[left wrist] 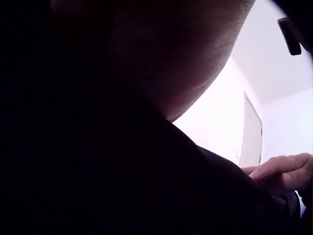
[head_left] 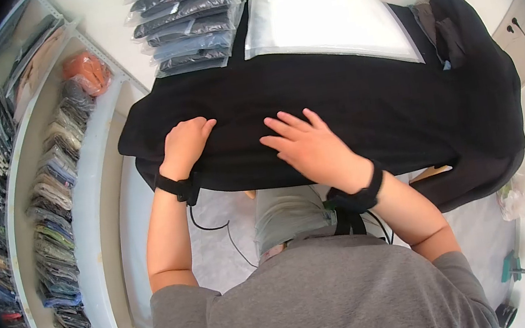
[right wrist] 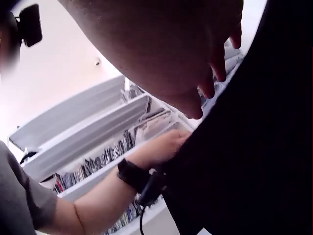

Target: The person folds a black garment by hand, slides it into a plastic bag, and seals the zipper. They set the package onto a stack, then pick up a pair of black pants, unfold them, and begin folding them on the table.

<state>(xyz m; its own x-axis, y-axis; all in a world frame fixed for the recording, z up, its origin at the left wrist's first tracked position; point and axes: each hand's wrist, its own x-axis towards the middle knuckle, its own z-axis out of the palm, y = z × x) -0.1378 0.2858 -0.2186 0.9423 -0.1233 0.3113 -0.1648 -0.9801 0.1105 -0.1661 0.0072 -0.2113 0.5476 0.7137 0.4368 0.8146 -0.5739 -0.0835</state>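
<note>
A wide black cloth (head_left: 347, 100) lies spread in front of the person and drapes down at the right end. Toward its left end, the left hand (head_left: 186, 146) grips the cloth, fingers curled down into it and thumb beside them. The right hand (head_left: 316, 147) is over the middle of the cloth, palm down with its fingers spread and fairly straight. In the right wrist view the right hand's fingers (right wrist: 217, 63) reach along the dark cloth (right wrist: 259, 147), with the left hand (right wrist: 168, 144) beyond. The left wrist view is mostly dark, with the right hand (left wrist: 281, 171) at its edge.
Behind the hands stand a stack of bagged folded clothes (head_left: 188, 28) and a pile of clear plastic bags (head_left: 330, 25). Dark folded garments (head_left: 441, 34) lie at the back right. Shelves (head_left: 17, 189) packed with bagged clothes line the left. Cables (head_left: 227, 225) hang from the wrist cameras.
</note>
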